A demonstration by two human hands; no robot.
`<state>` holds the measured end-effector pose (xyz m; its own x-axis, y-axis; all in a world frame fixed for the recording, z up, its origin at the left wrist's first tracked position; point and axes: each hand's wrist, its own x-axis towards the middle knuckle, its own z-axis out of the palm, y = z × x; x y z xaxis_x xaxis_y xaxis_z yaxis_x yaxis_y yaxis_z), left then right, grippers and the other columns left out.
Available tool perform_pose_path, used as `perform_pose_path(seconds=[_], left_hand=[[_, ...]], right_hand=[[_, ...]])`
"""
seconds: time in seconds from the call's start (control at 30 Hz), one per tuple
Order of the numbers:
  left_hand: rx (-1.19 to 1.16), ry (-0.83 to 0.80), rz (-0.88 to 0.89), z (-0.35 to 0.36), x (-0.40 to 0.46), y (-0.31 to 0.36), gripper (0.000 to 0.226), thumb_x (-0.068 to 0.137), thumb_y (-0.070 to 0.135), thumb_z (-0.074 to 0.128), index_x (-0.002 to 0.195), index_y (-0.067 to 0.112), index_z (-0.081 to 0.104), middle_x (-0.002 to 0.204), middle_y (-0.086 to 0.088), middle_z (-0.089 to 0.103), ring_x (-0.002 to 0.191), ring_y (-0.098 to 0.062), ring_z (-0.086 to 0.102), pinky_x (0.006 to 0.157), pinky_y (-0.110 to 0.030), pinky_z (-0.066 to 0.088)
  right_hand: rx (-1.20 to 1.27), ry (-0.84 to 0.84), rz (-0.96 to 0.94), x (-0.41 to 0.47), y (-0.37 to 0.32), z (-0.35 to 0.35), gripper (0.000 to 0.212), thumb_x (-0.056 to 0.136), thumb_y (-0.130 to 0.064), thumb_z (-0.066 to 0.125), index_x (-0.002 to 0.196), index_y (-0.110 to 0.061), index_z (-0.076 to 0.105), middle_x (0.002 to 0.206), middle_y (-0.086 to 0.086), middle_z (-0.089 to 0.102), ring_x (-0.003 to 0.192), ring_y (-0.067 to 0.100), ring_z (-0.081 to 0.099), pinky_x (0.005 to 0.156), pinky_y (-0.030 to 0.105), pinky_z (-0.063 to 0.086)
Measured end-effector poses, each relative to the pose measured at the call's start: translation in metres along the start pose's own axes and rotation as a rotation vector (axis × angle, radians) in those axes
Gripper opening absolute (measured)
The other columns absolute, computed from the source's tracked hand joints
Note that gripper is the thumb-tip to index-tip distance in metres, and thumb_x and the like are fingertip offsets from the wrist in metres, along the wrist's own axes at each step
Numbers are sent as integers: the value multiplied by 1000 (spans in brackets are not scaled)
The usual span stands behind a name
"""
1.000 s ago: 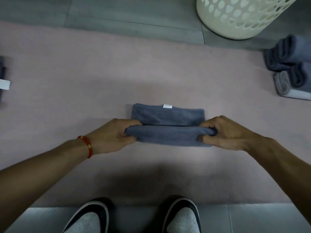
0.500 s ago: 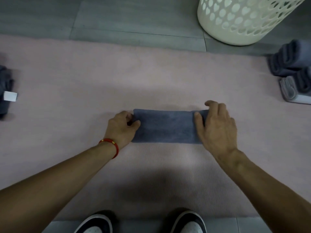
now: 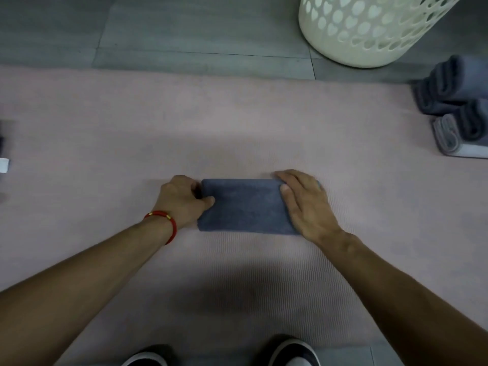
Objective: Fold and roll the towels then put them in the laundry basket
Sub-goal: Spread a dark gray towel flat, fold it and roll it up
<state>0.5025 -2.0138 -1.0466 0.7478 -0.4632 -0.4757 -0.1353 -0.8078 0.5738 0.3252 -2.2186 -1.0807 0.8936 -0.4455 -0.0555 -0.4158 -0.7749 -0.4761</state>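
A dark grey-blue towel, folded into a small rectangle, lies flat on the pink mat in the middle of the view. My left hand grips the towel's left end, thumb on top and fingers curled at the edge. My right hand lies flat on the towel's right end with straight fingers pressing down. The cream laundry basket with heart-shaped holes stands on the grey floor at the upper right.
Rolled grey towels are stacked at the mat's right edge. Another dark towel with a white tag shows at the far left edge. My two shoes are at the mat's near edge.
The towel's near fold was laid over onto the far half, making a smaller rectangle. My right hand went from gripping to pressing flat; my left hand now grips the left end.
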Motion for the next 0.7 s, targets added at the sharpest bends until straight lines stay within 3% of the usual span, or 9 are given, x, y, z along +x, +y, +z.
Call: perform_pose_path(seconds=[0.1, 0.2, 0.27, 0.4, 0.57, 0.63, 0.7], left_hand=[[14, -32, -28, -4, 6, 2, 14, 84, 23, 77, 79, 12, 71, 76, -3, 70, 71, -12, 64, 55, -18, 43], [-83, -83, -83, -6, 14, 3, 14, 78, 17, 84, 80, 7, 74, 80, -10, 73, 79, -26, 70, 71, -33, 58], [-232, -146, -150, -10, 17, 4, 16, 75, 7, 86, 85, 4, 75, 87, -16, 75, 85, -32, 72, 81, -41, 61], [-419, -255, -276, -17, 24, 5, 23, 72, -2, 84, 91, 0, 72, 96, -21, 74, 91, -33, 71, 89, -45, 58], [-609, -334, -301, -20, 19, 4, 23, 80, -2, 77, 102, 0, 71, 97, -18, 76, 80, -23, 72, 59, -28, 61], [-623, -377, -279, -22, 14, 3, 18, 83, -1, 74, 101, 0, 71, 91, -16, 77, 72, -21, 73, 55, -26, 59], [-616, -409, -246, -24, 12, 1, 19, 84, 0, 74, 103, 0, 71, 97, -17, 76, 77, -22, 74, 59, -28, 61]], right_hand=[[95, 25, 96, -14, 22, -12, 55, 107, -47, 33, 146, -12, 49, 152, 8, 44, 140, 23, 40, 121, 31, 28], [-151, 126, 359, -33, 18, -17, 61, 103, -52, 43, 147, -10, 47, 137, 14, 57, 125, 33, 51, 102, 49, 46], [-175, 91, 526, -38, 7, -18, 59, 100, -57, 43, 131, -8, 57, 121, 16, 62, 113, 34, 53, 91, 48, 46], [159, 33, 734, -25, -8, -16, 44, 102, -49, 47, 95, -8, 61, 107, 16, 64, 106, 31, 57, 91, 43, 50], [527, 9, 828, -18, -15, -31, 27, 100, -30, 56, 87, -7, 63, 94, 11, 68, 87, 24, 63, 72, 33, 52], [607, 5, 811, -23, -15, -38, 24, 100, -31, 59, 95, -7, 63, 97, 6, 66, 82, 17, 60, 67, 28, 48], [667, 25, 793, -29, -15, -40, 22, 99, -31, 62, 106, -10, 58, 99, -1, 64, 90, 16, 59, 75, 28, 45]])
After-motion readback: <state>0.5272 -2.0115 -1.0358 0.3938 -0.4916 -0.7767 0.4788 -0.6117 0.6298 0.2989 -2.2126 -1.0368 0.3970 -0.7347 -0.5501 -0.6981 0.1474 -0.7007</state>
